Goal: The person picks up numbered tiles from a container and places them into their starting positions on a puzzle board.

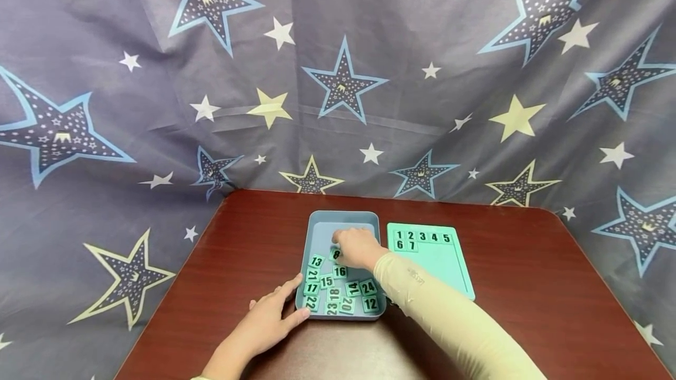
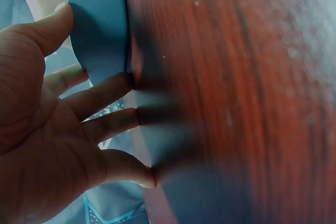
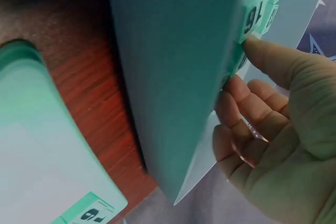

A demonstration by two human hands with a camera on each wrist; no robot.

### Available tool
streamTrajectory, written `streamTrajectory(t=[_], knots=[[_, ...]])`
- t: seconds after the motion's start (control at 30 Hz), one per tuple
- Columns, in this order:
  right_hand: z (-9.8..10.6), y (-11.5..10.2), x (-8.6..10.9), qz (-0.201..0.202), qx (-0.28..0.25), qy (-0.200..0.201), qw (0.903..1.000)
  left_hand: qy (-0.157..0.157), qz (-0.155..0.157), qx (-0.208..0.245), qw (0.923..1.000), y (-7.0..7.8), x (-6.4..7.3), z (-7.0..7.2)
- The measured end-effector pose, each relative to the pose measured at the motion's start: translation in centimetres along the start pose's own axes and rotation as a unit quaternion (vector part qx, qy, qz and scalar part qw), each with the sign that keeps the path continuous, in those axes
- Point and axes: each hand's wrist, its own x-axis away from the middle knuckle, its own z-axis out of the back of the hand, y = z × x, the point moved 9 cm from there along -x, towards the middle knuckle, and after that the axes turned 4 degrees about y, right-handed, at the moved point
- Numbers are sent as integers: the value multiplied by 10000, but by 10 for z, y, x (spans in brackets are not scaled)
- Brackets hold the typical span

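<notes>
Tile 8 (image 1: 335, 255), partly hidden, is in the blue tray (image 1: 321, 238), pinched by the right hand (image 1: 357, 247). Twelve other tiles (image 1: 340, 272) show there. The left hand (image 1: 268, 316), fingers spread, touches the tray. A sleeve (image 1: 454, 318) covers part of the board (image 1: 440, 260), holding seven number tiles (image 1: 422, 237).

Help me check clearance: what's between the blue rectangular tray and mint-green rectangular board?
Only bare reddish-brown tabletop separates tray and board in the right wrist view.

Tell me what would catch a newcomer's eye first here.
The star-covered cloth behind the table fills most of the head view. Below, the right hand dips into a blue tray of loose numbered tiles, with a green board bearing 1 to 7 to its right.
</notes>
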Motion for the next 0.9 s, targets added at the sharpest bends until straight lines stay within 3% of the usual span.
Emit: streamTrajectory(t=[0.2, 0.33, 0.43, 0.57, 0.67, 0.73, 0.9], knots=[[5, -3, -1, 285, 41, 331, 9990, 45, 29, -33, 10000, -5, -1, 1], [30, 6, 12, 388, -471, 818, 9948, 68, -1, -43, 10000, -4, -2, -1], [56, 32, 33, 448, -751, 1313, 9875, 43, 17, -37, 10000, -2, 0, -2], [77, 93, 72, 290, -542, 1897, 9799, 62, 57, -28, 10000, -2, 2, -1], [72, 136, 99, 143, -117, 2098, 9776, 70, 92, -57, 9999, -4, 3, -1], [63, 154, 112, 189, 214, 2099, 9773, 65, 98, -72, 9999, -5, 4, 0], [41, 165, 128, 622, 990, 2155, 9695, 70, 23, -68, 9999, -3, 0, -2]])
